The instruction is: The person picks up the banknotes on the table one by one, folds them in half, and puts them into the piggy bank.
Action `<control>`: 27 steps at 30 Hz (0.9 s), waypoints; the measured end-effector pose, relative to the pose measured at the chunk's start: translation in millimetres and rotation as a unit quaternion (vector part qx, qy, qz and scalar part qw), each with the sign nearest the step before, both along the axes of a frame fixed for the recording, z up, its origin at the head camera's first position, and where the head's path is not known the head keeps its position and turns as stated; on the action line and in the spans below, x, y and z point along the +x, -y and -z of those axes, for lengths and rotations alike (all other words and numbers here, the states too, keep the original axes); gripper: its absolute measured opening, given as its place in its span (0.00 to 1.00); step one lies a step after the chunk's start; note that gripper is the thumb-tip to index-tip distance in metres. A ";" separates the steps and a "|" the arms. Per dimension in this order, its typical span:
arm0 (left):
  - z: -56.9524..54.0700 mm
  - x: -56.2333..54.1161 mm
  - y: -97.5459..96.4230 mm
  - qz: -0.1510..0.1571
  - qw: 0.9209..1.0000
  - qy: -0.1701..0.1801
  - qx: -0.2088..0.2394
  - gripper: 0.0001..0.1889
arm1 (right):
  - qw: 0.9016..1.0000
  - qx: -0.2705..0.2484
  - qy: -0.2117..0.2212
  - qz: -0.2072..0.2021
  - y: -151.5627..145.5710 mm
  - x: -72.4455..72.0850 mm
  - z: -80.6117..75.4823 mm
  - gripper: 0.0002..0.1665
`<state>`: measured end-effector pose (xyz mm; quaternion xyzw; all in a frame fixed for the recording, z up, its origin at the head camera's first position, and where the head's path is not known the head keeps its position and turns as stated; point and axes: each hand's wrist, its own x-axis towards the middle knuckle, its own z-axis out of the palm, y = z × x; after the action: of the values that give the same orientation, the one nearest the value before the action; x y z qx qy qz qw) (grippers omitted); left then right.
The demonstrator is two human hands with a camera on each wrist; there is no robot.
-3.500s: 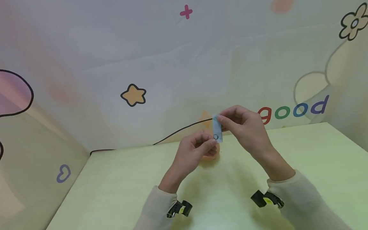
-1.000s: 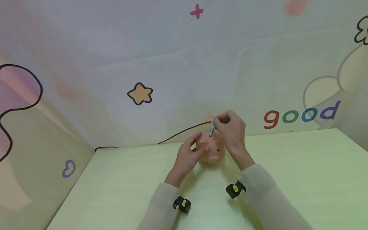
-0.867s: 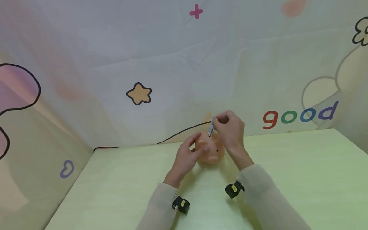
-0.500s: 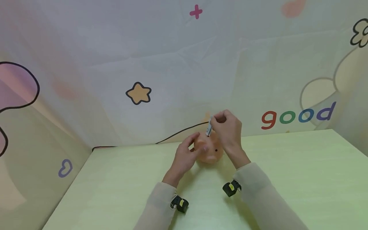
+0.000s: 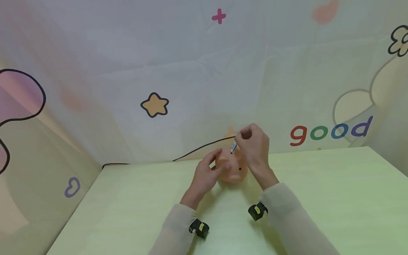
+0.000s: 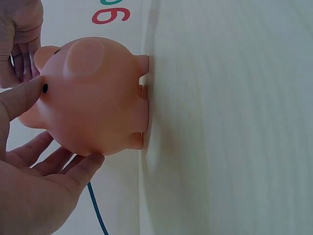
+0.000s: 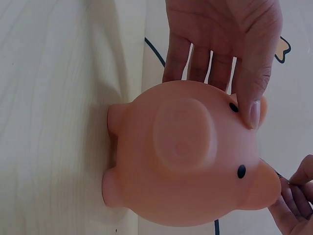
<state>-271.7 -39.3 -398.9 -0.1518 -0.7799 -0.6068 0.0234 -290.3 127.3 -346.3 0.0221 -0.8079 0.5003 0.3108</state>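
Note:
An orange-pink piggy bank (image 5: 235, 175) stands upright on the table near the back wall, its snout (image 7: 183, 137) toward me. My left hand (image 5: 204, 177) holds it from the left; in the left wrist view the thumb (image 6: 22, 98) lies beside an eye and the fingers (image 6: 85, 169) spread along the side. Above the pig's top, my right hand (image 5: 256, 148) pinches a small, light-blue folded banknote (image 5: 234, 146). Its lower end meets a dark slot on top; how far it is in, I cannot tell. In the right wrist view, the right fingers are partly hidden behind an ear (image 7: 261, 188).
The pale yellow-green table (image 5: 134, 212) stretches out to both sides. A printed cloth backdrop (image 5: 197, 88) rises directly behind the piggy bank. Each sleeve carries a small black wrist camera (image 5: 199, 228).
Both hands were at the banknote in front of the piggy bank; the left now holds the pig, while the right has brought the note to its top. Lately, less of the note shows.

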 end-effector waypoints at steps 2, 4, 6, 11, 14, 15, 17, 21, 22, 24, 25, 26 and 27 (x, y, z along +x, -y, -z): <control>0.7 0.3 -0.1 -0.001 1.000 0.003 0.004 0.33 | 1.000 0.003 0.001 0.000 0.9 0.0 1.4 0.03; 0.9 0.7 0.0 0.000 1.000 0.005 0.007 0.32 | 1.000 0.002 0.005 -0.003 1.7 0.0 2.4 0.04; 0.7 0.8 -0.1 0.000 1.000 0.005 0.009 0.32 | 1.000 -0.002 0.007 -0.008 2.4 0.1 2.6 0.04; 0.2 -0.3 -0.8 0.002 1.000 0.003 0.012 0.32 | 1.000 -0.019 0.010 -0.019 3.0 0.5 1.2 0.05; 1.2 -1.0 -1.3 0.004 1.000 0.001 0.012 0.32 | 0.999 -0.032 0.020 -0.030 3.7 0.8 1.4 0.05; 1.5 -1.2 -1.4 0.004 1.000 0.000 0.011 0.32 | 0.998 -0.036 0.023 -0.036 4.2 0.9 1.5 0.06; 1.4 -0.9 -1.3 0.005 1.000 0.002 0.010 0.33 | 0.998 -0.044 0.027 -0.046 5.2 1.1 1.5 0.06; 0.2 -0.9 -0.1 0.007 1.000 0.001 0.010 0.33 | 0.996 -0.053 0.031 -0.067 6.6 1.2 -0.5 0.07; 0.0 -1.0 0.2 0.007 1.000 0.000 0.009 0.33 | 0.996 -0.054 0.032 -0.070 6.7 1.3 -1.4 0.07; 0.4 -1.1 0.9 0.009 1.000 -0.003 0.008 0.33 | 0.994 -0.057 0.039 -0.079 6.7 1.6 -3.0 0.07; 0.5 -1.0 1.2 0.009 1.000 -0.004 0.008 0.33 | 0.994 -0.056 0.044 -0.082 6.6 1.7 -3.8 0.07; 0.7 -0.9 1.4 0.010 1.000 -0.004 0.008 0.33 | 0.994 -0.055 0.049 -0.084 6.6 1.9 -4.3 0.07; 0.9 -0.8 1.5 0.010 1.000 -0.003 0.009 0.33 | 0.993 -0.054 0.054 -0.087 6.5 2.2 -4.7 0.07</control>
<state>-272.5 -40.8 -399.9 -0.1610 -0.7728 -0.6134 0.0212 -288.1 120.7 -341.5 0.0479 -0.7902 0.5689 0.2227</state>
